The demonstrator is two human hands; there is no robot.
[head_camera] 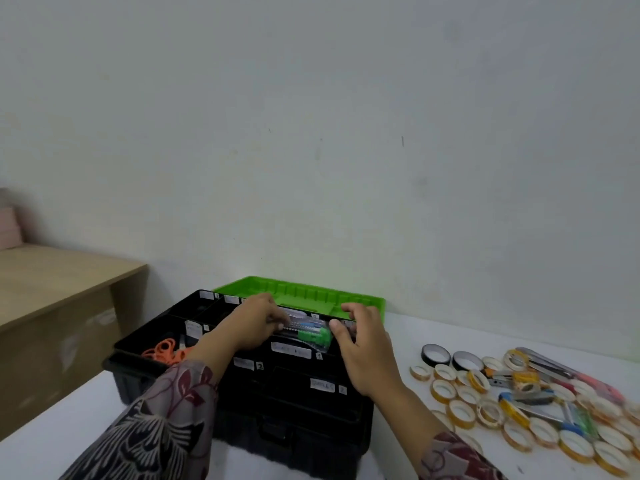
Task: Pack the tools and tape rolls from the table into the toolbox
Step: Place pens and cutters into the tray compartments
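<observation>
We see a pale wall behind the white worktop, and at left a wooden desk bearing a blurred pink thing.

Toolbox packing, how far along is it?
Early: orange scissors already lie in the toolbox tray's left compartment. The left hand and right hand are holding a clear packet of green and blue pieces over the tray. Many tape rolls and several tools wait on the table to the right.

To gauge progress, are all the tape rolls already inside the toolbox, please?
No, many tape rolls lie on the white table right of the open toolbox.
</observation>
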